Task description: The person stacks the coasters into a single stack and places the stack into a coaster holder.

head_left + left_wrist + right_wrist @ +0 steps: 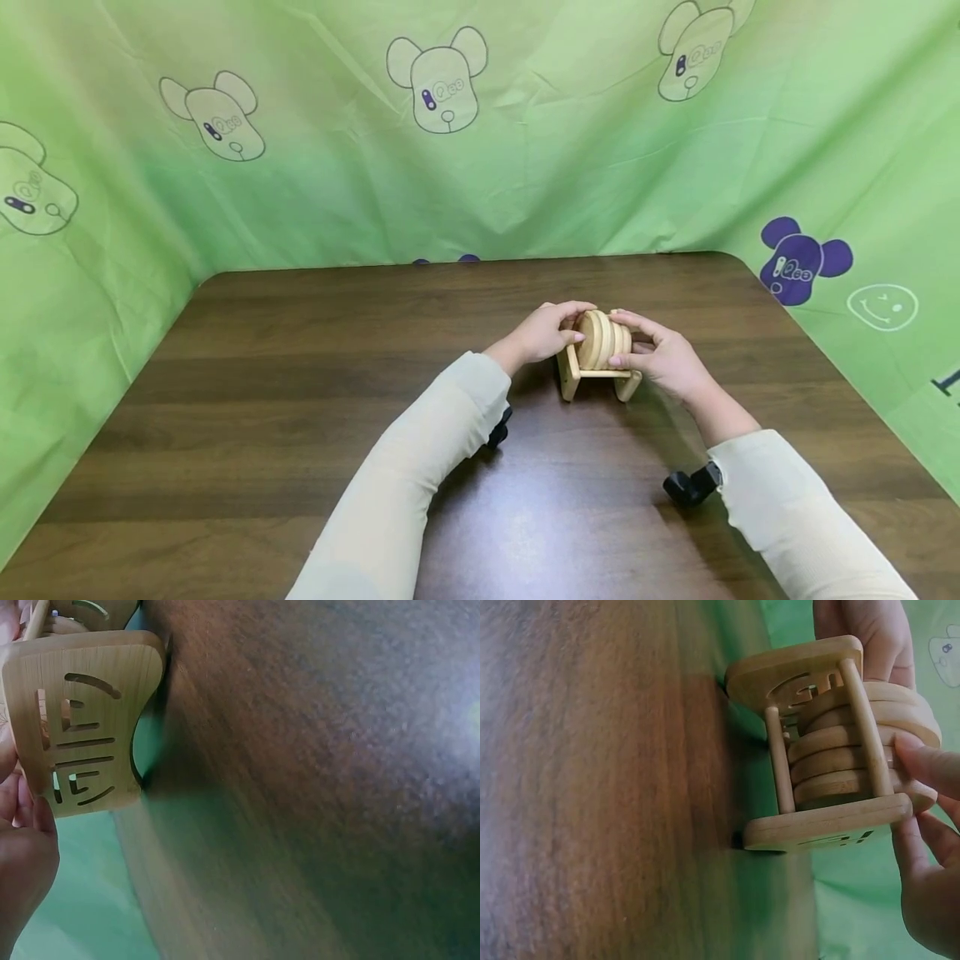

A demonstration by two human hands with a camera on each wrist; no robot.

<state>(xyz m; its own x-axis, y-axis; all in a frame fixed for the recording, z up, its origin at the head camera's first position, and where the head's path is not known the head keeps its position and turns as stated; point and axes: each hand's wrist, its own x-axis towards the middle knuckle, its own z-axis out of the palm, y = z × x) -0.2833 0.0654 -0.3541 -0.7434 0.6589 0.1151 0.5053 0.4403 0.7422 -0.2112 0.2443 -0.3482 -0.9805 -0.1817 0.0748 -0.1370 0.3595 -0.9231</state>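
A small wooden coaster rack (570, 379) stands on the table, right of the middle in the head view. Several round wooden coasters (602, 342) sit upright in it, side by side. At the rack's left end my left hand (542, 333) grips the leftmost coaster, thumb in front and fingers over the top. My right hand (667, 358) holds the coasters from the right, its thumb on their front edges in the right wrist view. A slotted end panel (127, 697) fills the upper left of the left wrist view and hides most of the coasters there.
The dark wood-grain table (262, 433) spreads out on all sides of the rack. Behind it hangs a green cloth (322, 192) printed with cartoon heads. A black wrist camera (692, 485) juts from the right cuff, close above the tabletop.
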